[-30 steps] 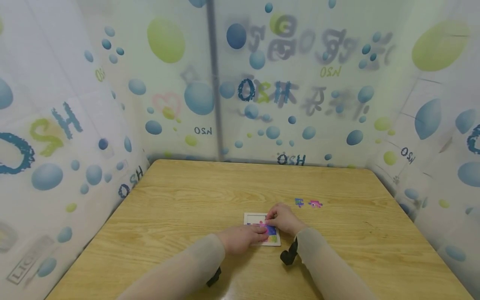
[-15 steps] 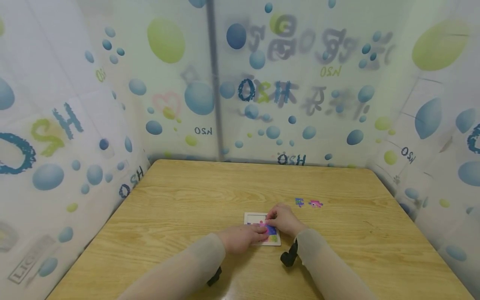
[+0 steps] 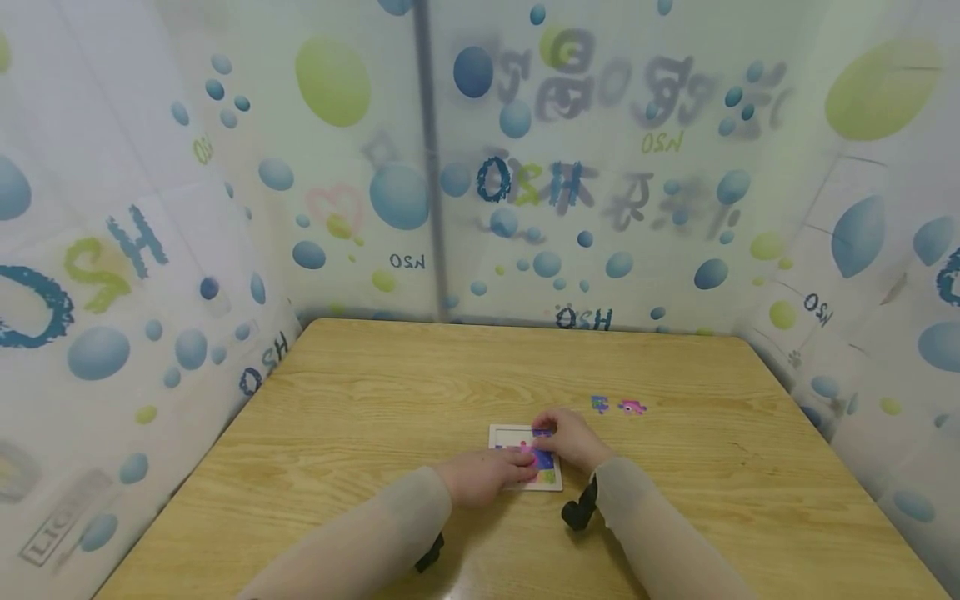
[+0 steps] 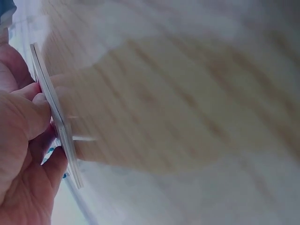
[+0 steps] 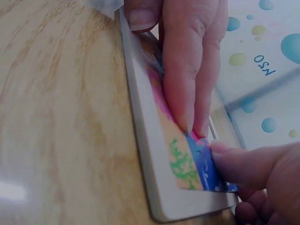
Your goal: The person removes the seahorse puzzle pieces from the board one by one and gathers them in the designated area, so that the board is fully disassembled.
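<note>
A small jigsaw puzzle in a white tray (image 3: pixel 492 437) lies on the table, its lower part filled with a blue, pink and yellow picture. My left hand (image 3: pixel 483 477) rests on the picture with fairly straight fingers (image 5: pixel 180 75). At the tray's upper right corner, my right hand (image 3: pixel 573 438) has its thumb and curled fingers about a blue puzzle piece (image 3: pixel 542 432). In the right wrist view the right thumb (image 5: pixel 229 159) touches the picture's blue part. The left wrist view shows the tray (image 4: pixel 56 117) edge-on beside the left hand.
Two loose puzzle pieces lie beyond the right hand: a blue-green one (image 3: pixel 599 404) and a pink one (image 3: pixel 632 407) with an eye. The wooden table (image 3: pixel 360 400) is surrounded by printed curtains (image 3: pixel 360 167). A black strap piece (image 3: pixel 577 510) hangs at the right wrist.
The right hand's fingertips have shifted slightly up and apart, so the blue puzzle piece between them now shows. The left hand has stayed on the picture.
</note>
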{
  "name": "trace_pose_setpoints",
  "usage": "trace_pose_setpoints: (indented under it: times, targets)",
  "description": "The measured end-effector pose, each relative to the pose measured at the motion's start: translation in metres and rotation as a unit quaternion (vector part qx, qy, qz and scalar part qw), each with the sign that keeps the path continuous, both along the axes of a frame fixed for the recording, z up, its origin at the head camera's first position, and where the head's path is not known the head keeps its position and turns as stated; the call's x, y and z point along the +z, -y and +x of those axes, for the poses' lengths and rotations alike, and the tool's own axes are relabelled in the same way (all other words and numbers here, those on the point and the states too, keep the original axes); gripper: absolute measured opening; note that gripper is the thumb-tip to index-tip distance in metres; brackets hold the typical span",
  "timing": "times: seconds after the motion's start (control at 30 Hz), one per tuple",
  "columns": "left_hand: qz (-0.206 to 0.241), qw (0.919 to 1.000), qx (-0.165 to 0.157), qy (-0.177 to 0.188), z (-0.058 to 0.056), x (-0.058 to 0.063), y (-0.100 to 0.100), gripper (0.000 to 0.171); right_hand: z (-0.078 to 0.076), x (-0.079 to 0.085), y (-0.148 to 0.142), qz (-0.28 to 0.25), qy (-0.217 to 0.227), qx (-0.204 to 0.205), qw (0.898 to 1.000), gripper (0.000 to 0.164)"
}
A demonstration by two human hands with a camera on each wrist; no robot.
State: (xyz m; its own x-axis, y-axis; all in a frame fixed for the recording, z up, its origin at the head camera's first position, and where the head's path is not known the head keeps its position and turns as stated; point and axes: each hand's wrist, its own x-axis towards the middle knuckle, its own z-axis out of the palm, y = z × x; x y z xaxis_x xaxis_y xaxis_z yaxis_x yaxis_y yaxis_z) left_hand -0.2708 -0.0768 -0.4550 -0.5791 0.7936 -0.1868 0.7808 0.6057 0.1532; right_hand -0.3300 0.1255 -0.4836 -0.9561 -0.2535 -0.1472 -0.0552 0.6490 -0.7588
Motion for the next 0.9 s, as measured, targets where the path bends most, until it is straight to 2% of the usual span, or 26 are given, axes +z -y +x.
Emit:
trace_pose_setpoints:
  times: [0.13,0.37,0.9]
  targets:
    - [-0.001,1.0,-0.001,0.001,-0.0005,0.0001,-0.0001,0.046,0.0003,0.0033,0.0007,-0.006,0.015,-0.005,1.0,0.016]
    - [0.003,0.9999,0.005,0.016,-0.0004,0.0008,0.0002,0.045,0.0014,0.0085,0.0044,-0.032,0.043,-0.038,0.998,0.016]
    - [0.008,0.9996,0.017,0.022,0.0011,0.0011,-0.0002,0.045,-0.0016,0.0077,-0.0003,-0.062,0.056,-0.075,0.994,0.016]
